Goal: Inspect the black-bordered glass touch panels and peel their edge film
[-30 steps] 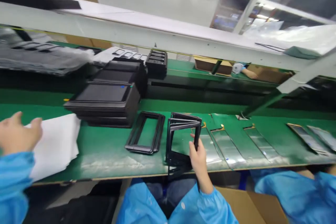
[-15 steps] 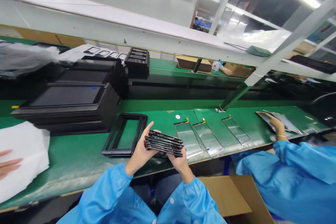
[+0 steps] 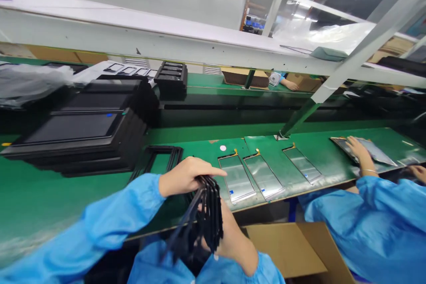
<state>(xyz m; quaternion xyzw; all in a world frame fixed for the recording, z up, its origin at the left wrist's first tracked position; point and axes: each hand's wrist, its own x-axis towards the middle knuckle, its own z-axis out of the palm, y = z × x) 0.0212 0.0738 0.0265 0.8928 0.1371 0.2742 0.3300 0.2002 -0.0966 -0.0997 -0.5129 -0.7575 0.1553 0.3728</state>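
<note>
Green and worn along its front edge, the desk [image 3: 66,195] runs beneath a white shelf [image 3: 100,31], with a tall stack of black panels [image 3: 73,128] at the left. Before its front edge, above the person's lap, a bundle of black frames [image 3: 214,213] stands on edge, some frames at its left splayed and blurred. Half a second ago the bundle lay nearly flat between both hands; now it has been tipped upright. The left hand [image 3: 186,175] has moved to its top and grips there, one finger stretched out to the right; the right hand [image 3: 231,230] is wrapped around its right side. More frames [image 3: 175,159] remain on the desk, partly hidden behind the left arm, and three clear panels [image 3: 236,177] lie unmoved beyond. White sheets earlier at the left have gone. At the right, a co-worker's hand [image 3: 357,148], previously pointing, now lies over another panel.
</note>
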